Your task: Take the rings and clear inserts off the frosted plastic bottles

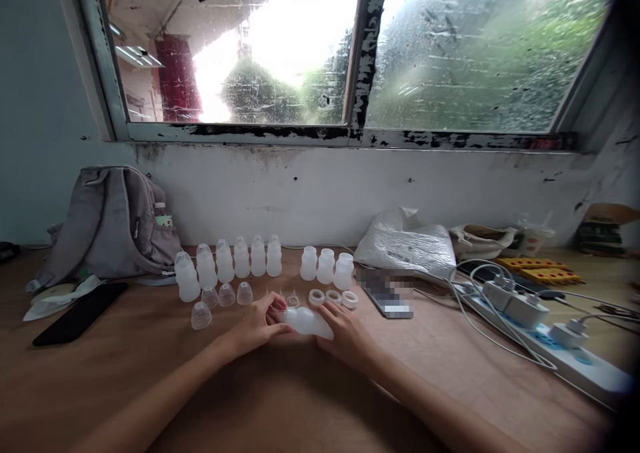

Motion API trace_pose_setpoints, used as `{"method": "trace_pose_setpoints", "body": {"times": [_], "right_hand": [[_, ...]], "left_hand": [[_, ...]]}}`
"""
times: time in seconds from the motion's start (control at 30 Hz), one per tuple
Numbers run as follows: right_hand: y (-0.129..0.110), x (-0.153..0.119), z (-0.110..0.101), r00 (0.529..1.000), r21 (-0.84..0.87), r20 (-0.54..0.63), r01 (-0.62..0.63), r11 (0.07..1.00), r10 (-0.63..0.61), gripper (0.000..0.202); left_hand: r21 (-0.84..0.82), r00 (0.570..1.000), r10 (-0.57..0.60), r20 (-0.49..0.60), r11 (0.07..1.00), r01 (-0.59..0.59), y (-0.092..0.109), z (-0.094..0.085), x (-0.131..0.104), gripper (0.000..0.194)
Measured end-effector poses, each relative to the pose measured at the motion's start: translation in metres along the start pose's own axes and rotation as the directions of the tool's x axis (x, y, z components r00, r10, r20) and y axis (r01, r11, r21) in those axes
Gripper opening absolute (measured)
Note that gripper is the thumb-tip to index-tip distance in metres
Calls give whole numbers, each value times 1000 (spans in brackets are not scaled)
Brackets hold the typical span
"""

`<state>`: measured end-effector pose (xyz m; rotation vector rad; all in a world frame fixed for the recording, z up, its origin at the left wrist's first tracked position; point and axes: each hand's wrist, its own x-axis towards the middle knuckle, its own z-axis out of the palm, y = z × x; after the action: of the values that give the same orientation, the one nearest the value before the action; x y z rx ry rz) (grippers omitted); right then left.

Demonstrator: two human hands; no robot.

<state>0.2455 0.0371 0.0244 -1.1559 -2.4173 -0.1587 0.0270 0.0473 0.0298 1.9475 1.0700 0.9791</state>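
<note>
Held bottle (pixel 303 321): translucent white, lying roughly sideways above the near middle of the table (pixel 225 400). Left hand (pixel 267 320) grips its narrower end between fingers and thumb; right hand (pixel 345 330) is closed around the wider end. Just beyond the hands: three white rings (pixel 350 299) side by side and a clear teat (pixel 293 298), with similar pieces partly hidden behind the left fingers. Behind the rings stand three open bottles (pixel 326 266). To the left, six capped bottles (pixel 225 260) stand in a line, four clear domed caps (pixel 201 316) before them. Far left: grey backpack (pixel 117 220), white tissue (pixel 65 301), black slab (pixel 80 313). On the right: pixelated phone (pixel 385 293), silvery plastic bag (pixel 407 243), cloth pouch (pixel 483 240), yellow objects (pixel 540 270), and a white power strip (pixel 590 366) carrying adapters (pixel 523 308) and looping cables (pixel 467 320). Markings on the plastic bag and the backpack's side-pocket item are too small to read.
</note>
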Motion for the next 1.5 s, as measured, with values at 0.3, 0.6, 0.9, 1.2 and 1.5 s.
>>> {"method": "trace_pose_setpoints", "body": {"times": [0.3,0.6,0.9,1.2,1.5], "right_hand": [[6,-4,4,1000,-45,-2,-22,999,22,47],[4,-4,10,999,16,-23,-40,999,40,42],[11,4,9,942,549,-18,-271,791,335,31],[18,3,21,943,588,53,-294,753,327,41],[14,26,-28,983,351,-63,-140,926,173,33]], "left_hand": [[-354,988,-150,-29,926,130,-30,8,-7,40],[-378,959,-248,-139,908,181,-31,5,-9,42],[-181,947,-136,-290,980,85,-23,2,-13,47],[-247,955,-160,-252,964,96,-27,4,-10,44],[-174,970,-22,-243,984,-21,-20,4,-16,22]]}}
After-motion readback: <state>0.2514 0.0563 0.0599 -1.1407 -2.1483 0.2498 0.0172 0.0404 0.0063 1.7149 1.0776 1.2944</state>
